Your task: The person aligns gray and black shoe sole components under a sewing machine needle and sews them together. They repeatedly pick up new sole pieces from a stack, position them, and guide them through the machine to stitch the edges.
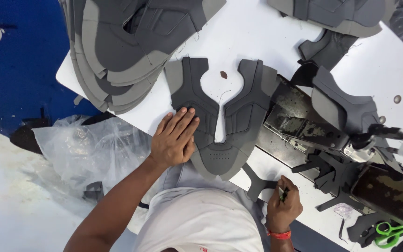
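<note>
- Far left, a stack of grey shoe uppers [117, 56] sits fanned on the white bench [248, 32], within easy reach.
- The left hand [173, 137] lies open, palm flat, pinning the grey shoe upper [220, 116] spread before the person so it stays put.
- The right hand [283, 205] is closed round a dark pen [284, 193], tip down by a small dark cut piece [257, 183].
- Further right, the worn sewing machine [313, 130]; green scissors [390, 232] at the corner.
</note>
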